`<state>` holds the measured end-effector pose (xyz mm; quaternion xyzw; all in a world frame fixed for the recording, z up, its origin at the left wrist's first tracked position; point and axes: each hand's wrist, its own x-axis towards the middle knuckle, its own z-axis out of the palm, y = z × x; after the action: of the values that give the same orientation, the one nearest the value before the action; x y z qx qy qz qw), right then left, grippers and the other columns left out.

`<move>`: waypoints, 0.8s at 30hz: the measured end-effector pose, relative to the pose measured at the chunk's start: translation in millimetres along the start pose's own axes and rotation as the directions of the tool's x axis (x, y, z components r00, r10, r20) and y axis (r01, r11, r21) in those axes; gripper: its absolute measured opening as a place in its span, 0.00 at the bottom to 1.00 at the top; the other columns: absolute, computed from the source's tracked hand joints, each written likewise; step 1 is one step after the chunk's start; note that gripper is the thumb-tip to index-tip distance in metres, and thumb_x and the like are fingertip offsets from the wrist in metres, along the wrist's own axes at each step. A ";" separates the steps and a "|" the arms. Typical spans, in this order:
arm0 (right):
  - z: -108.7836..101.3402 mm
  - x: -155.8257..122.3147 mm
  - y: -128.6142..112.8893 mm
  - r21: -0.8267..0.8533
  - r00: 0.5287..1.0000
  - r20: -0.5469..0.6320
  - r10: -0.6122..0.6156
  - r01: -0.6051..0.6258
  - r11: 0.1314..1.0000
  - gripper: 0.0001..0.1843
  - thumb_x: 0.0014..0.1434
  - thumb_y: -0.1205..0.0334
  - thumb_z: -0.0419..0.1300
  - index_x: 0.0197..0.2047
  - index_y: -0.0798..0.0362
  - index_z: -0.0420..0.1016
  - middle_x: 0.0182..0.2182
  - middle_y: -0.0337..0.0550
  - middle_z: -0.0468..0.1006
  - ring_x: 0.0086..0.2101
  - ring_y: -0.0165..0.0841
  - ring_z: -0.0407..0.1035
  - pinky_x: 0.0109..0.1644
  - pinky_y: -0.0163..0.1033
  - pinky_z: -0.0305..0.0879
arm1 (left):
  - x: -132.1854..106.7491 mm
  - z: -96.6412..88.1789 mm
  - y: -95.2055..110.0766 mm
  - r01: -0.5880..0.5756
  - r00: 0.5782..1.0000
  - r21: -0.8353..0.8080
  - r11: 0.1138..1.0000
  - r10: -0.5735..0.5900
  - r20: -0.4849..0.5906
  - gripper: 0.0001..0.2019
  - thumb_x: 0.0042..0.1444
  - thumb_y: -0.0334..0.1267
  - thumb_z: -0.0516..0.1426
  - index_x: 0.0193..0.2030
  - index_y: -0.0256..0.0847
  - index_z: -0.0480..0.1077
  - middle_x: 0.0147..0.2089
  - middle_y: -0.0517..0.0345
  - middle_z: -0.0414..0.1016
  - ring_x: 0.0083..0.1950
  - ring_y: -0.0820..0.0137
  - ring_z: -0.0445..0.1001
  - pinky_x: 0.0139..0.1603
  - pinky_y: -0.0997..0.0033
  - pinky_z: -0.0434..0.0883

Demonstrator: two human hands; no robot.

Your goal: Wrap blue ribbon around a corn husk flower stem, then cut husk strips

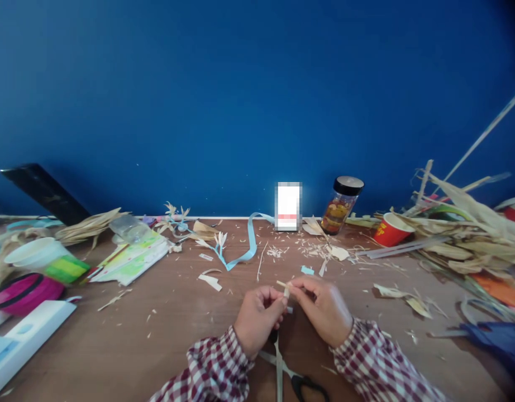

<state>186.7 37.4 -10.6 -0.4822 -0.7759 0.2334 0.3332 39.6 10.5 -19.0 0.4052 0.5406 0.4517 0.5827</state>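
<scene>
Over the middle of the brown table, my left hand [260, 315] is closed in a pinch on a small pale strip [282, 284], which looks like a piece of dried husk. From the other side, the thumb and fingers of my right hand [322, 307] pinch the same strip, and the fingertips of both hands nearly meet there. Below them, scissors [279, 365] with black handles lie spread on the table, partly hidden by my left hand. Beyond the hands are a blue ribbon-like strip [252, 240] and a stem with pale petals [220, 240].
Scattered husk scraps [316, 248] cover the table [177, 340]. Toward the blue wall stand a black-lidded jar [342, 206] and a lit, blurred-out screen [288, 206]. A red paper cup [391, 230], a husk pile [462, 245] and a blue glue gun [492, 340] are right; cups and a pink pouch [27, 293] left.
</scene>
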 end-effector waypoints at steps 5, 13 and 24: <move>-19.6 12.9 28.5 -0.299 0.975 -0.216 0.058 -0.123 0.946 0.11 0.58 0.57 0.51 0.36 0.48 0.75 0.34 0.41 0.77 0.32 0.35 0.71 0.34 0.36 0.63 | -4.8 -1.3 6.6 -0.010 0.995 -0.124 0.992 0.021 0.093 0.11 0.43 0.42 0.61 0.24 0.35 0.68 0.20 0.63 0.69 0.16 0.81 0.61 0.17 0.81 0.61; -12.8 -3.8 -12.5 0.083 1.000 -0.006 0.023 -0.022 0.996 0.15 0.57 0.59 0.52 0.48 0.49 0.67 0.33 0.40 0.75 0.24 0.28 0.68 0.29 0.33 0.66 | -0.3 -1.8 1.9 -0.037 0.999 -0.196 0.980 0.036 -0.012 0.12 0.43 0.43 0.61 0.27 0.35 0.69 0.20 0.63 0.67 0.18 0.81 0.61 0.17 0.82 0.60; -6.1 -9.1 -15.0 0.190 0.983 0.146 0.111 -0.138 0.972 0.13 0.58 0.56 0.52 0.43 0.52 0.68 0.29 0.39 0.74 0.23 0.28 0.66 0.27 0.32 0.63 | -4.5 1.6 1.7 -0.147 0.989 -0.031 0.989 0.147 0.018 0.12 0.45 0.43 0.59 0.25 0.35 0.68 0.17 0.65 0.63 0.17 0.80 0.59 0.17 0.81 0.61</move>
<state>185.2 23.0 1.1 -0.4774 -0.7374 0.3622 0.3117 41.0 6.6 -16.1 0.4398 0.4967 0.4973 0.5591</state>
